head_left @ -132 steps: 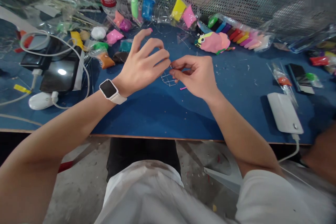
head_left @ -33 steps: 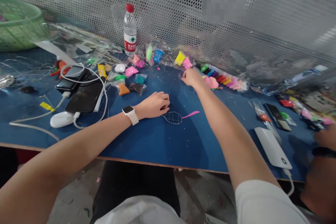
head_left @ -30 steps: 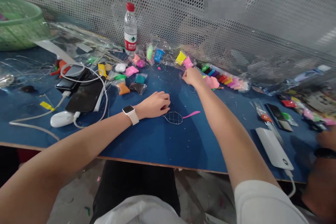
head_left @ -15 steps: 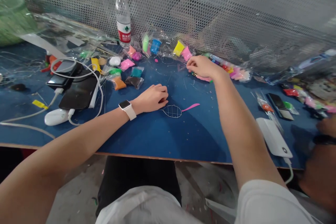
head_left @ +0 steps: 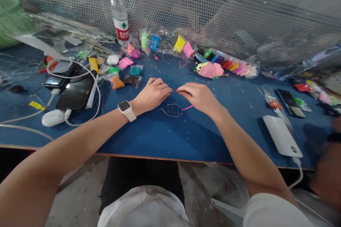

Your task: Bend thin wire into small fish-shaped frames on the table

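On the blue table, my left hand rests with its fingers curled together, just above a leaf-shaped wire frame. Whatever those fingers hold, if anything, is hidden. My right hand is opposite, fingertips pinched close to the left ones but apart from them; nothing can be made out in the pinch. Part of a pink plastic tool shows beside the frame's right end, the rest being under my right hand. Behind that hand lies a pink clay fish with a yellow head and a round eye.
A bottle and clay packets line the back. Phones and cables lie left, a green basket far left. At right are a white power bank and another person's arm.
My right hand has come from the fish at the back toward my left hand, uncovering the fish and covering part of the pink tool. The left hand's fingertips have shifted slightly off the frame's tip.
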`<state>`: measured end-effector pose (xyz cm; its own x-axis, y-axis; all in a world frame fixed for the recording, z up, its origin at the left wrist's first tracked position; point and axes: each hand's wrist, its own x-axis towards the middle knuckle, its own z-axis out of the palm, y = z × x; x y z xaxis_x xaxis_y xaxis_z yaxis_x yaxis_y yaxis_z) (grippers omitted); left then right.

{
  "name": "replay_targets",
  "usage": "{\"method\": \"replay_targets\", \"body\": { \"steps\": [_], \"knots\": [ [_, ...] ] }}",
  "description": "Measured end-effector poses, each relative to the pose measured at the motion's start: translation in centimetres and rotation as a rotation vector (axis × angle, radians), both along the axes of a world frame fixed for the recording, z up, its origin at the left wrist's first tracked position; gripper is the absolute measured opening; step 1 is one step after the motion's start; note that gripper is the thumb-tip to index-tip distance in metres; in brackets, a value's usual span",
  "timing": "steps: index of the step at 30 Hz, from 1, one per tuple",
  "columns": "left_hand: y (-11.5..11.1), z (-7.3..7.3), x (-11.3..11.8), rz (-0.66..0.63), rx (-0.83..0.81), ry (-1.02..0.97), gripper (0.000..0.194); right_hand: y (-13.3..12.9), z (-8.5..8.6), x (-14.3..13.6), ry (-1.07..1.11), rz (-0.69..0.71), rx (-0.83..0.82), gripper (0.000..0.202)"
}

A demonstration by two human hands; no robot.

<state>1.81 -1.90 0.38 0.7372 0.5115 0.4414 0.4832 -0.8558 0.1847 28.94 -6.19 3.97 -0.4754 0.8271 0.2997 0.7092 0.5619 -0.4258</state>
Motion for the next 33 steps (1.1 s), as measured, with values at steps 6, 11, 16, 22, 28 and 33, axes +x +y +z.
{"method": "replay_targets", "body": {
  "steps": [6, 11, 16, 22, 28, 33],
  "knots": [
    [0.5, -0.2, -0.6, 0.021, 0.028, 0.028, 0.032, 0.5, -0.7, 0.9, 0.02, 0.073, -0.013, 0.031],
    [1.2, -0.3, -1.1, -0.072, 0.146, 0.107, 0.031, 0.4, -0.5, 1.1, -0.105, 0.147, -0.031, 0.035],
    [1.8, -0.1, -1.8, -0.131, 0.166, 0.086, 0.03, 0.6, -0.5, 1.1, -0.172, 0.205, 0.06, 0.04],
    [1.8, 0.1, -2.3, -0.216, 0.146, 0.116, 0.034, 0.8, -0.3, 1.2, -0.149, 0.229, 0.047, 0.037],
    [2.1, 0.0, -2.3, -0.163, 0.09, 0.137, 0.033, 0.8, -0.1, 1.3, -0.131, 0.138, -0.146, 0.034],
    [2.4, 0.5, -2.6, -0.221, 0.127, 0.204, 0.033, 0.8, 0.0, 1.3, -0.119, 0.14, -0.224, 0.035]
  ]
}}
